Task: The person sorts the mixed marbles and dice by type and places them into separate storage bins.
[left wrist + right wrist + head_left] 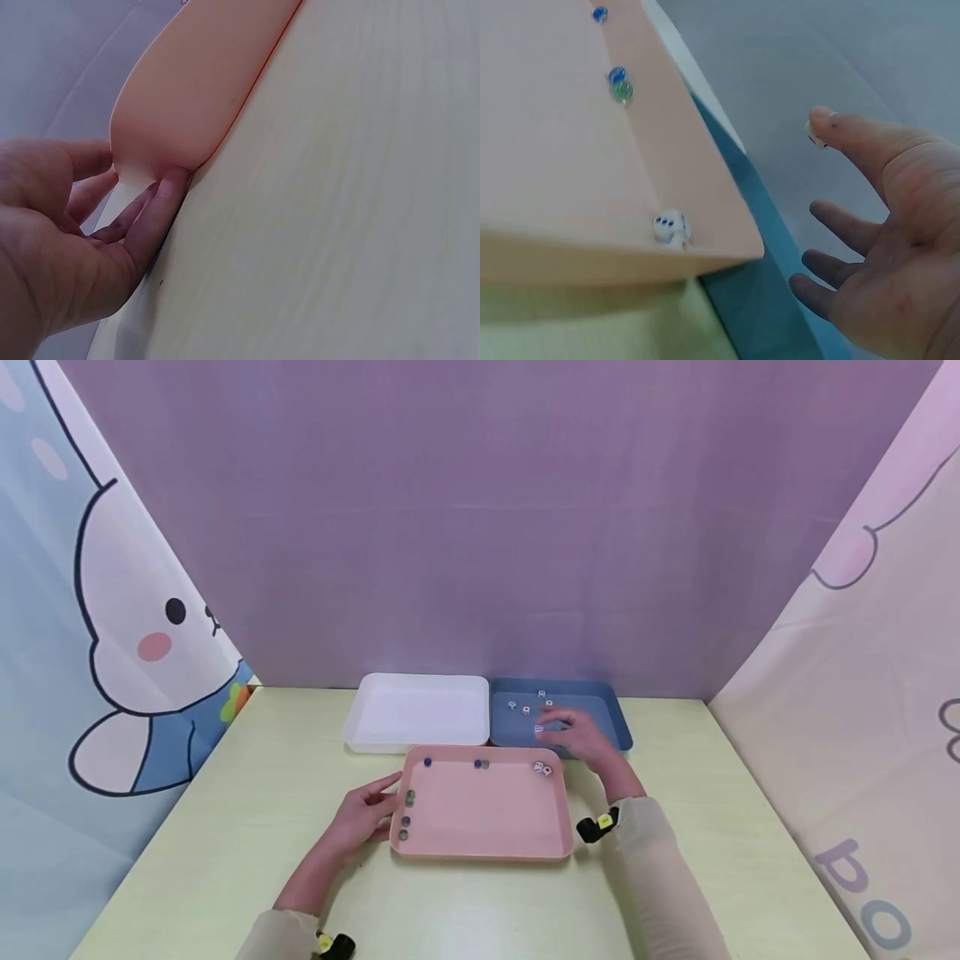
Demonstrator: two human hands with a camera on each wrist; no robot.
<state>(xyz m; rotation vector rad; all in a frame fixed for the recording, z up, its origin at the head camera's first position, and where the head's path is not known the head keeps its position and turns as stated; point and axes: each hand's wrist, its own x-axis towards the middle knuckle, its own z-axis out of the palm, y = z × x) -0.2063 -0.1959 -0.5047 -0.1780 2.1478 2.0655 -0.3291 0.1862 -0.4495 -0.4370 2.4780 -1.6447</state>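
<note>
A pink tray (480, 847) lies in front of me with several glass marbles (621, 90) along its left and far sides. A pair of white dice (542, 768) sits in its far right corner. My left hand (366, 814) touches the tray's left outer wall, fingers spread and fairly straight. Over the blue tray (600, 697) is my right hand (577, 735). Between its thumb and index fingertips it pinches a white die (815, 136), partly hidden by the thumb; the other fingers stand apart. Several more dice (526, 710) lie in the blue tray.
A white tray (416, 710) stands left of the blue one, behind the pink tray. All rest on a pale wooden table (247, 777). A purple cloth (480, 527) rises at the back, and printed cloths (150, 610) flank both sides.
</note>
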